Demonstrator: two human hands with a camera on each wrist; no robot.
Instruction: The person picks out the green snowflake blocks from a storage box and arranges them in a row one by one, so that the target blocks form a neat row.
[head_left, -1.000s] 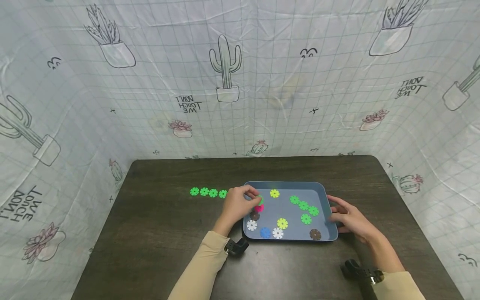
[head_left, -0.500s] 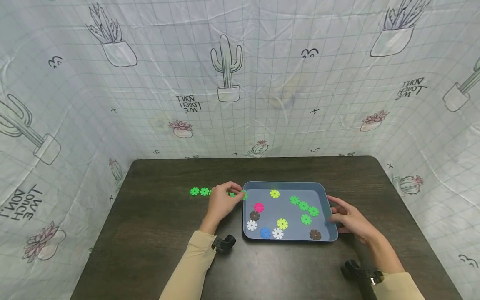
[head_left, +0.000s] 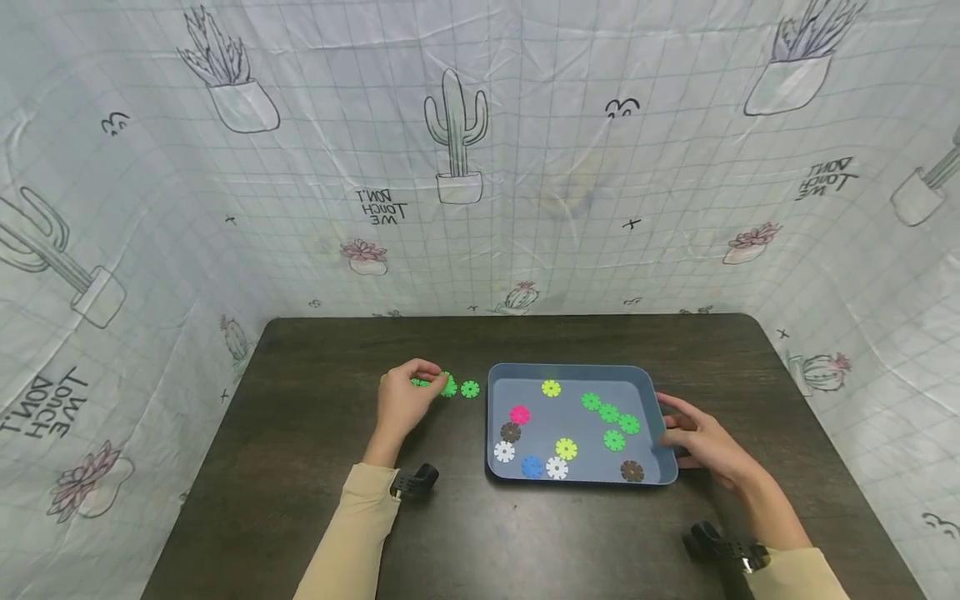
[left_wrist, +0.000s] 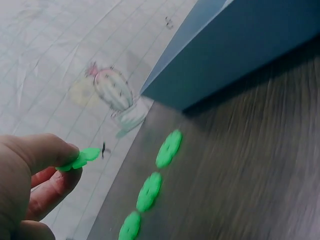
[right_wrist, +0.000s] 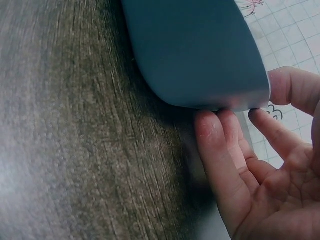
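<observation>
Left hand [head_left: 402, 402]: pinching green disc [left_wrist: 81, 159] above green row [left_wrist: 149, 192] — best held level, clear of it. Right hand [head_left: 703, 437]: gripping tray [head_left: 573, 423].

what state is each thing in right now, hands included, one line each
left hand: pinching a green disc
green disc in the left hand: held above the table
row of green discs: lying on the table, partly hidden by the hand
tray: upright, on the table, holding discs
right hand: gripping the tray's side wall
discs in the tray: lying scattered
cloth: hung up, wrinkled
</observation>
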